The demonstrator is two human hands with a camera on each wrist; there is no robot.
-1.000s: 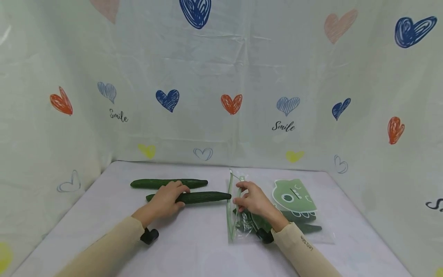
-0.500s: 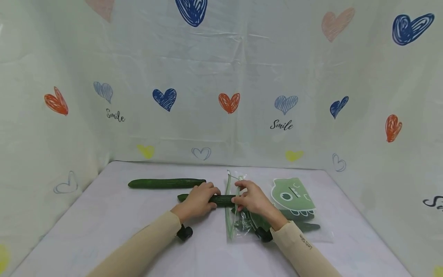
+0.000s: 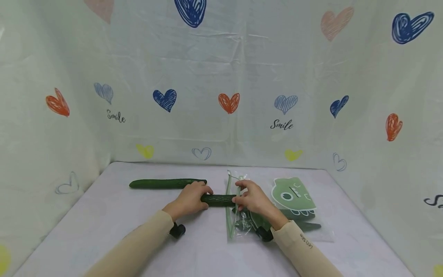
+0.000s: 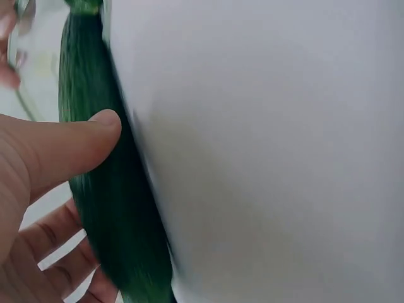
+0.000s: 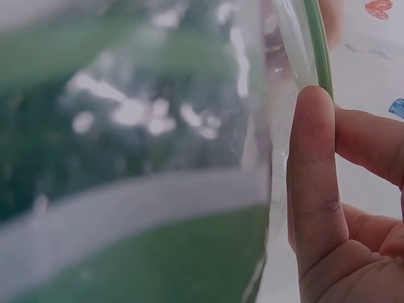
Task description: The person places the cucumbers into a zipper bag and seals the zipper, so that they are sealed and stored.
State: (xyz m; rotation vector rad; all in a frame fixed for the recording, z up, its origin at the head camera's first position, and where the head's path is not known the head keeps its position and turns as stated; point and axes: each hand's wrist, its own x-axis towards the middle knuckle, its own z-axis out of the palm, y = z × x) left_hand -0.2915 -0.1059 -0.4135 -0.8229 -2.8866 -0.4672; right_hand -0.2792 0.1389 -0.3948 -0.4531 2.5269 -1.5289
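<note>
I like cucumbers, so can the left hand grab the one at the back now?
Probably, but only after letting go: the left hand is holding another cucumber. The back cucumber lies just beyond that hand, and nothing seems to block the way.

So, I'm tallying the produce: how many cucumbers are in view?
4: far cucumber on the table, gripped cucumber in the left hand, two cucumbers inside the bag; more may be hidden there.

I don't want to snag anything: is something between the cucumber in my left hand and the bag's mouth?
Nothing visible: the cucumber reaches the mouth of the bag. Past your right hand, its tip is hidden.
</note>
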